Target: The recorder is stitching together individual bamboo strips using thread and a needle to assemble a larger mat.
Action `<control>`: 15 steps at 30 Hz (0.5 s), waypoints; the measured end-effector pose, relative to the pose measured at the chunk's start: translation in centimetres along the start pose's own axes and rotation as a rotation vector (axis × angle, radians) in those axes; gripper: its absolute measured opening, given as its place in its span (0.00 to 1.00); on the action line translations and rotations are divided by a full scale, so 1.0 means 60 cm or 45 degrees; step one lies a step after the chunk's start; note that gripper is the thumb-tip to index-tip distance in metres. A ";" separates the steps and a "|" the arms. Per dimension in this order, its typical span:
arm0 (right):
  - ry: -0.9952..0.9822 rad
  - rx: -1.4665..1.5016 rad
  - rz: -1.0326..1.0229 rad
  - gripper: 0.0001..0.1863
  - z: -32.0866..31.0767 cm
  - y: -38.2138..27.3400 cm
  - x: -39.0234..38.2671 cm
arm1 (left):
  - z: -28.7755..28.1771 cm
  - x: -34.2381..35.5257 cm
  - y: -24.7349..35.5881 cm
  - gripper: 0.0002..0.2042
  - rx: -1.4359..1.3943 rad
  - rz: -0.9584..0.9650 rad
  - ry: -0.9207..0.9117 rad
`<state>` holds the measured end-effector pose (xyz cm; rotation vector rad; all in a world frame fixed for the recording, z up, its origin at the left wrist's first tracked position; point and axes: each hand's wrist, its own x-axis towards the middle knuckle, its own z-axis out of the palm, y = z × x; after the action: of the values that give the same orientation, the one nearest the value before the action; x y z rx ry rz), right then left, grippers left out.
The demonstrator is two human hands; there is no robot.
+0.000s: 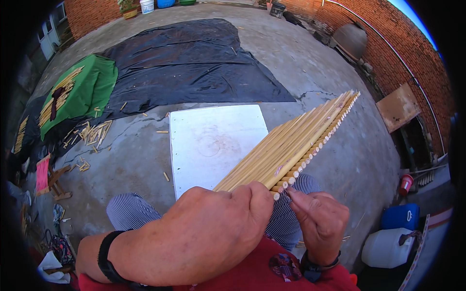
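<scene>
A panel of pale yellow reed stalks (286,145), laid tightly side by side, slants up and away to the right over my lap. My left hand (218,220) is closed round its near edge, thumb on top by the corner. My right hand (319,218) is beside the cut ends of the stalks, thumb and forefinger pinched together close to the nearest ends. Whatever lies in that pinch is too small to make out. Under the panel's left part is a white square board (208,140), its surface smudged in the middle.
A black plastic sheet (179,63) covers the ground ahead. At left, a green cloth (99,85) bears bundled stalks, with loose cut pieces (94,133) nearby. A pink-topped folding stool (43,175) stands left. On the right are a white jug (387,248) and blue jug (400,217).
</scene>
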<state>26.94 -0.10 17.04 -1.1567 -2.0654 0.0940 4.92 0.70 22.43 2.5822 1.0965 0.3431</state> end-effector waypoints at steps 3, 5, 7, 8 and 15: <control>0.011 -0.030 -0.012 0.17 0.000 -0.007 0.002 | 0.001 -0.004 -0.004 0.12 -0.033 0.005 0.033; 0.034 -0.035 -0.037 0.17 0.003 -0.010 0.003 | 0.002 -0.007 -0.007 0.11 -0.041 0.028 0.047; 0.042 -0.054 -0.049 0.17 0.006 -0.014 0.003 | 0.003 -0.011 -0.009 0.10 -0.029 0.063 0.049; 0.043 -0.067 -0.051 0.17 0.008 -0.016 0.004 | 0.003 -0.014 -0.009 0.10 -0.032 0.058 0.057; -0.038 0.014 0.020 0.10 0.005 -0.019 0.010 | 0.007 -0.027 0.001 0.10 -0.050 -0.103 0.104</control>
<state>25.77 -0.25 17.65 -1.1715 -2.0800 0.1307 4.00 -0.57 21.92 2.5011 1.2059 0.4491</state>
